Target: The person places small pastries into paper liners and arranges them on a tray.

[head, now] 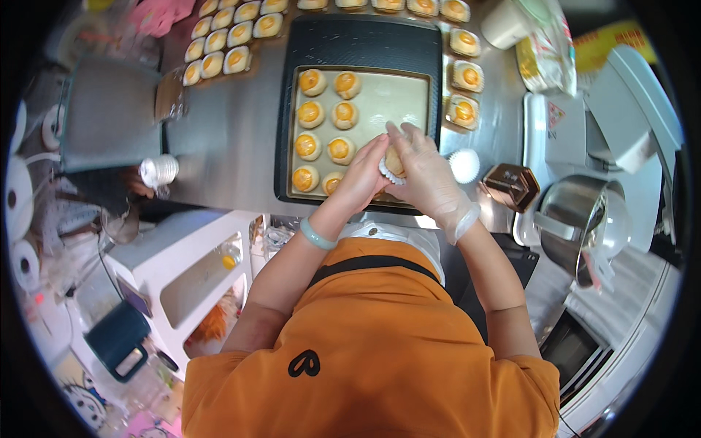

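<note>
My bare left hand cups a round pastry in a white fluted paper case from the left. From the right, my right hand, in a clear disposable glove, closes over the same pastry. Both hands meet above the front right part of a gold baking tray with a dark rim. Two columns of round pastries with glossy yellow tops stand on the tray's left side. My forearms and hands hide part of the tray's front. Just right of my gloved hand is a white fluted paper case.
Pastries in paper cases line the steel table at far left, back and right. A brown box and a metal mixing bowl lie right. A thread-like white roll stands left, beside a person's hand.
</note>
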The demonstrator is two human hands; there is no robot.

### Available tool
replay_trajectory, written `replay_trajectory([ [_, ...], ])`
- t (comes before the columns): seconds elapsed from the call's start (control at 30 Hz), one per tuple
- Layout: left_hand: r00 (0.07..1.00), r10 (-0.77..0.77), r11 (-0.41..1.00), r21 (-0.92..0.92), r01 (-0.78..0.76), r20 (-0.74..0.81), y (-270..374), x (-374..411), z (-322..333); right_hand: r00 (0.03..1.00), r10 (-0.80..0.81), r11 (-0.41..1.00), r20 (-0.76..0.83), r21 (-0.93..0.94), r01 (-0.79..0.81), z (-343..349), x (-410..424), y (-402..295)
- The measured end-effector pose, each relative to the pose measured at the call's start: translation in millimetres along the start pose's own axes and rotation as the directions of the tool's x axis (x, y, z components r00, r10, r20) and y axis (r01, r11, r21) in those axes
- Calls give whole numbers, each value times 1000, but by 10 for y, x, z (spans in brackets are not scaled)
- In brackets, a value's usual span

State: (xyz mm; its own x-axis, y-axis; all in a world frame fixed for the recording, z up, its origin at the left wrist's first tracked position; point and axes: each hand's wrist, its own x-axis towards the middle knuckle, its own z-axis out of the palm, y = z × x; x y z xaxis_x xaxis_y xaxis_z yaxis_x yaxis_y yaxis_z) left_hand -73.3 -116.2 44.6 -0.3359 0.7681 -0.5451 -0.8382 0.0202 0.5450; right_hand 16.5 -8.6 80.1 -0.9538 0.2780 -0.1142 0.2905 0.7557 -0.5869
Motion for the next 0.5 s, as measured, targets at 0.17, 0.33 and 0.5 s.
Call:
replay_trajectory([
  [0.17, 986, -160, 966, 212, 145, 56, -216, 58, 170, 988, 124, 981, -93, 164, -108, 14, -346, 245],
  [0.33, 967, -245, 835, 522, 174, 70, -263, 124, 529, 951, 280, 926, -127, 295, -234, -166, -687, 400],
  [0.5, 951, 118, 422, 853, -308, 285, -222, 490, 1026, 883, 338, 907, -325, 362, -214, -348, -1146, 561],
])
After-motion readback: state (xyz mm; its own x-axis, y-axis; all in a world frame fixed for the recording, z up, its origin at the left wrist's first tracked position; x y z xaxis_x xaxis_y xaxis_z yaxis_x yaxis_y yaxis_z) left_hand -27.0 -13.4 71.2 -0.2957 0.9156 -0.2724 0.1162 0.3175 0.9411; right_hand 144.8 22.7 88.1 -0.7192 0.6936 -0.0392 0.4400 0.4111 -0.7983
